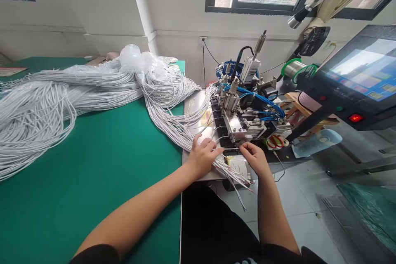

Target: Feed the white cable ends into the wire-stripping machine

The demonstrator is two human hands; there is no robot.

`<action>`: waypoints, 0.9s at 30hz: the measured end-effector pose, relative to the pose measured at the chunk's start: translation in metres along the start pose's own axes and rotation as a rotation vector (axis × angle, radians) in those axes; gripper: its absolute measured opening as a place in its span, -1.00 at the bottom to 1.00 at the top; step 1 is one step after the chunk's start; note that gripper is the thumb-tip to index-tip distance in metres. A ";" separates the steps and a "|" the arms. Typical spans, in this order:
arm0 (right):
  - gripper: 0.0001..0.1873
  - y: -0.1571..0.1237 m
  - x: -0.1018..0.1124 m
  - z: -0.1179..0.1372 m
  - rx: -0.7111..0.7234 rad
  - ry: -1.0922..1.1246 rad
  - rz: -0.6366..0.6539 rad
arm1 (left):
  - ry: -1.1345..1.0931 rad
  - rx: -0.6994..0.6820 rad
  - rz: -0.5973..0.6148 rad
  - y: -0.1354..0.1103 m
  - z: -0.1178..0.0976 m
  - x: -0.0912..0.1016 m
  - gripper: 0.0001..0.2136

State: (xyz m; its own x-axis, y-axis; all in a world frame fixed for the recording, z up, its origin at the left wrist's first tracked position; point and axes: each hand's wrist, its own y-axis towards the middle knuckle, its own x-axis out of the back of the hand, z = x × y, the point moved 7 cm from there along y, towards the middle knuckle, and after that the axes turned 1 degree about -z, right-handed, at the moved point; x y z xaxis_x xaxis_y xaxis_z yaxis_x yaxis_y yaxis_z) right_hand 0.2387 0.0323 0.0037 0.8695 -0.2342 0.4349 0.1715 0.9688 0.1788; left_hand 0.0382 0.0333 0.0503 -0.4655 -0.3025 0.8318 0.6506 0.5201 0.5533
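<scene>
My left hand (204,157) rests over the bundle of white cables (173,130), its fingers curled and its thumb and index tip closed at a single cable. My right hand (255,159) pinches near the end of that white cable (231,149), at the front of the metal bench machine (233,121). Other single cables lie side by side across the machine's black rail (219,121). Loose cable ends (239,177) with reddish tips hang past the near edge, below my hands. My right fingertips cover the cable's very end.
A green-topped table (123,165) at left bears the long cable heap and clear plastic wrapping (134,60). At right stand a screen panel (365,70) with a lit red button, a wire spool (297,69), red-handled scissors (275,142) and a blue plastic container (318,142).
</scene>
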 end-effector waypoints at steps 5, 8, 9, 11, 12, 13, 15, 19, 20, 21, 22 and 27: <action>-0.70 0.002 0.000 -0.005 0.003 0.024 -0.022 | -0.014 0.019 0.018 0.000 0.001 -0.001 -0.62; -0.70 0.003 -0.001 -0.005 0.005 0.051 -0.038 | -0.022 0.028 0.038 0.000 0.002 -0.002 -0.62; -0.69 0.003 -0.002 -0.005 0.000 0.069 -0.038 | -0.022 0.032 0.047 0.000 0.002 -0.003 -0.61; -0.69 0.004 -0.004 -0.006 -0.019 0.116 -0.019 | -0.023 0.036 0.060 0.000 0.002 -0.003 -0.61; -0.68 0.004 -0.006 -0.007 -0.030 0.142 -0.003 | -0.023 0.038 0.063 0.001 0.002 -0.003 -0.60; -0.68 0.005 -0.007 -0.007 -0.042 0.168 0.012 | -0.024 0.038 0.067 0.001 0.002 -0.003 -0.60; -0.68 0.006 -0.010 -0.008 -0.072 0.216 0.034 | -0.030 0.035 0.075 0.001 0.002 -0.003 -0.58; -0.66 0.007 -0.015 -0.013 -0.166 0.315 0.040 | -0.033 0.041 0.098 0.001 0.002 -0.004 -0.56; -0.67 0.007 -0.016 -0.015 -0.188 0.343 0.038 | -0.031 0.042 0.101 0.001 0.002 -0.004 -0.57; -0.68 0.007 -0.017 -0.017 -0.209 0.372 0.035 | -0.029 0.042 0.104 0.001 0.002 -0.005 -0.57; -0.68 0.007 -0.018 -0.020 -0.228 0.397 0.031 | -0.028 0.043 0.105 0.001 0.002 -0.005 -0.58; -0.68 0.006 -0.023 -0.032 -0.288 0.489 0.039 | -0.032 0.047 0.106 0.001 0.002 -0.006 -0.57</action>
State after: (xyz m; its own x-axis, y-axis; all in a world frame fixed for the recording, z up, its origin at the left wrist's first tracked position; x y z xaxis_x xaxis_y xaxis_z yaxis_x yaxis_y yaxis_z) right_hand 0.2349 0.0459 -0.0337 0.9793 -0.1992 -0.0346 0.1945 0.9750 -0.1073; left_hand 0.0404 0.0376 0.0461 -0.4150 -0.2183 0.8832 0.6689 0.5848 0.4589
